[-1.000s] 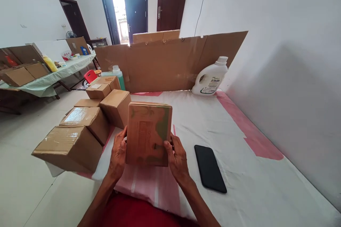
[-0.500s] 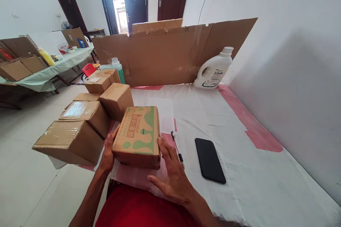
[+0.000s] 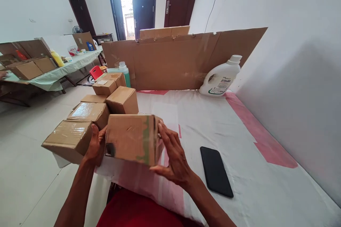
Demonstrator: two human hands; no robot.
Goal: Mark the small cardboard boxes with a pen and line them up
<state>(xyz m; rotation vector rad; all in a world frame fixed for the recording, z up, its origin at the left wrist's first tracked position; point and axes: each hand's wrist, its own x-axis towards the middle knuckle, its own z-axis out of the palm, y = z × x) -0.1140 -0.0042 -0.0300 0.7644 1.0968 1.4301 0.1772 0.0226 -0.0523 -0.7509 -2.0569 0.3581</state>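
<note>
A cardboard box (image 3: 129,138) with a green printed pattern along its right edge is held between my two hands in front of me, a plain brown side turned towards me. My left hand (image 3: 96,146) grips its left end, thumb up. On the right end, my right hand (image 3: 174,154) has its fingertips near the top edge and its thumb by the lower corner. A black phone (image 3: 216,172) lies on the white cloth to the right. Left of the held box stand several other brown boxes (image 3: 66,133), close together. The pen is out of sight.
A cardboard panel (image 3: 170,65) stands across the table's back. A white detergent jug (image 3: 222,78) leans there, and a bottle of green liquid (image 3: 125,74) is behind the boxes. The wall (image 3: 301,78) borders the right side. Another table (image 3: 50,78) stands far left.
The box has been lifted and tipped, so its printed top has turned away and a plain side faces me. My right hand has moved up against its right end. The pen has gone from view.
</note>
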